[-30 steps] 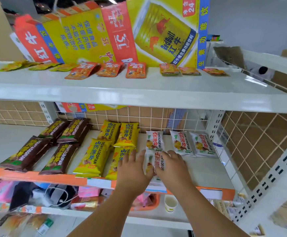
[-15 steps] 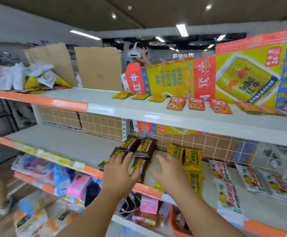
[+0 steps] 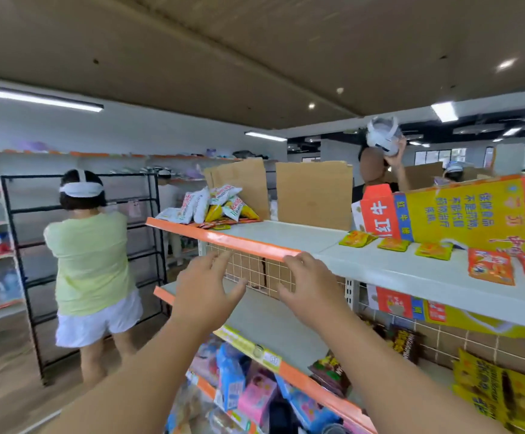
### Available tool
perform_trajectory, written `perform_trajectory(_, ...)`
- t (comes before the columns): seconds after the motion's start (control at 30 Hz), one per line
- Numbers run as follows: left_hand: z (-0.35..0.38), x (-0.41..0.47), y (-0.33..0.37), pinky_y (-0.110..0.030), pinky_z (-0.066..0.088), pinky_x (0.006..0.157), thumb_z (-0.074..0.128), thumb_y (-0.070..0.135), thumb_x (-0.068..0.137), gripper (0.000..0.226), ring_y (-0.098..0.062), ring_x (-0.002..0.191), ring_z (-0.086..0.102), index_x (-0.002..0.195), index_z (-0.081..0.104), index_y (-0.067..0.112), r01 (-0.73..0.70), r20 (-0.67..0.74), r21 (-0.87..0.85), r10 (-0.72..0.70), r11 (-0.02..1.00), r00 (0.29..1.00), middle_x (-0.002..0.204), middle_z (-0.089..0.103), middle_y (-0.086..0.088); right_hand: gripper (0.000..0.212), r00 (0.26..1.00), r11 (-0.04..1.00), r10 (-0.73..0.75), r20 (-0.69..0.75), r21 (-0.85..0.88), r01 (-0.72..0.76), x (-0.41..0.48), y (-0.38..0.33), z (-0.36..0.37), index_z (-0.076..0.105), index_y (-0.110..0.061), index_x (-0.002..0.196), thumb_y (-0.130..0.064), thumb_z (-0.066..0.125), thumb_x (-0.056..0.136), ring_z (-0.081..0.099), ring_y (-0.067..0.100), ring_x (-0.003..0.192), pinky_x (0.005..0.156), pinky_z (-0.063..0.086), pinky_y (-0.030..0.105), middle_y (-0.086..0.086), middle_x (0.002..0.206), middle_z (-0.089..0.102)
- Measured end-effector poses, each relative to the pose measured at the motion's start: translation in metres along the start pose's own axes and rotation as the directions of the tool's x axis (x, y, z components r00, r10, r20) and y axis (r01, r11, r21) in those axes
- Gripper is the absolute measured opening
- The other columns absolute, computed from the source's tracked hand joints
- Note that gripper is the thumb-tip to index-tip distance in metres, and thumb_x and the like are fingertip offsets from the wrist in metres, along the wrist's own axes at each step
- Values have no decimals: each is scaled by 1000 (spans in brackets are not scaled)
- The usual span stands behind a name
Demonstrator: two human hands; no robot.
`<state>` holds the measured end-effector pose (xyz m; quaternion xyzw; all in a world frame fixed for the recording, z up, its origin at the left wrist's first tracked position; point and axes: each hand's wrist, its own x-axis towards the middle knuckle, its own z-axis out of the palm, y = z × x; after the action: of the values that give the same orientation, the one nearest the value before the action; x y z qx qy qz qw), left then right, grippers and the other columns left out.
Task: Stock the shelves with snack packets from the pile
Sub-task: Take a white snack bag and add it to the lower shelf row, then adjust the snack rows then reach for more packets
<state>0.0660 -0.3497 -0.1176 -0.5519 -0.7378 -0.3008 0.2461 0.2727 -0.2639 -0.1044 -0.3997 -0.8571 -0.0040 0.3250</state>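
Both spread-fingered, left hand (image 3: pixel 206 296), right hand (image 3: pixel 313 296), pile (image 3: pixel 214 203) jumbled, long axes mixed

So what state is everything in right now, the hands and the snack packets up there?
Left hand: open, empty.
Right hand: open, empty.
Pile of snack packets: heaped at the left end of the top shelf.
Orange packets: lying flat on the top shelf.
Cardboard sheets: standing upright behind the pile.
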Motion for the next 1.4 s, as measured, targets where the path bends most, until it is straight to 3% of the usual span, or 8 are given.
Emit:
perform_trajectory(0.27,-38,78,-37,-42,46,100,34,68,84,75,-24,128,52,145,53,28,-6,-106,126,19,992,994,140,58,2,51,990,994,-101,-100,43,106,94,-19,-14,53,-24,138,-42,58,91,50,28,122,97,46,41,1,138,51)
perform_trajectory(0.5,-8,153,-55,-44,47,102,44,63,88,65,-22,130,50,145,50,31,53,-129,127,-37,990,991,142,56,5,49,975,984,-143,-172,79,158,187,-2,-6,51,-30,141,-39,56,93,50,24,115,92,48,39,-1,133,53)
perform_trajectory(0.7,31,215,-61,-42,49,97,31,69,81,76,-23,126,52,144,51,32,85,-134,119,-69,989,989,136,59,5,45,977,982,-167,-131,70,177,265,20,16,52,-27,136,-39,53,94,48,25,119,94,49,43,0,133,51)
perform_trajectory(0.83,56,248,-70,-44,44,104,27,71,77,82,-21,131,47,148,45,34,124,-128,72,-114,990,985,140,55,6,42,974,977,-175,-144,98,190,310,30,32,55,-25,132,-38,53,92,49,24,114,88,53,43,0,129,52)
perform_trajectory(0.97,75,265,-79,-45,44,104,29,69,80,78,-23,127,50,147,46,33,119,-107,80,-110,990,988,139,57,6,40,974,977,-188,-125,80,199,339,32,46,55,-25,130,-36,52,92,50,25,116,90,52,44,2,129,53)
perform_trajectory(1.13,88,283,-103,-40,44,101,54,53,93,55,-22,129,48,144,48,34,131,-136,65,-121,989,983,139,56,6,36,973,974,-205,-108,79,214,367,27,64,56,-22,126,-34,54,92,50,26,112,87,52,43,5,127,53)
perform_trajectory(1.4,120,326,-151,-43,47,98,47,57,88,58,-24,125,52,141,50,34,149,-113,3,-148,989,983,136,59,2,42,980,982,-187,-66,16,188,403,17,95,53,-27,136,-37,51,94,50,25,117,93,51,44,2,133,50)
